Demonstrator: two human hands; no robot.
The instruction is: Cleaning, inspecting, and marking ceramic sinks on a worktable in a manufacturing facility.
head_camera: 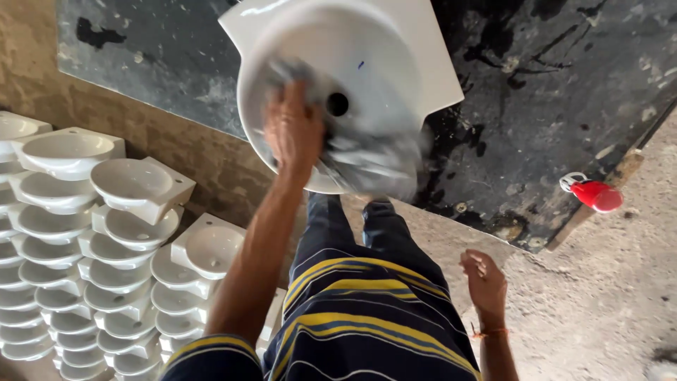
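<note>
Basin: white, glazed, round bowl, dark drain hole | left hand: fingers clenched on grey cloth | right hand: loosely curled, holding nothing

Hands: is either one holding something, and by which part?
The left hand presses a bunched grey cloth inside the white basin. The right hand holds nothing.

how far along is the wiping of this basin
In hand: the left hand presses a grey cloth inside the white basin, and the cloth is motion-blurred. The right hand hangs free. How much is wiped cannot be told. Stacked basins sit alongside, untouched.
</note>
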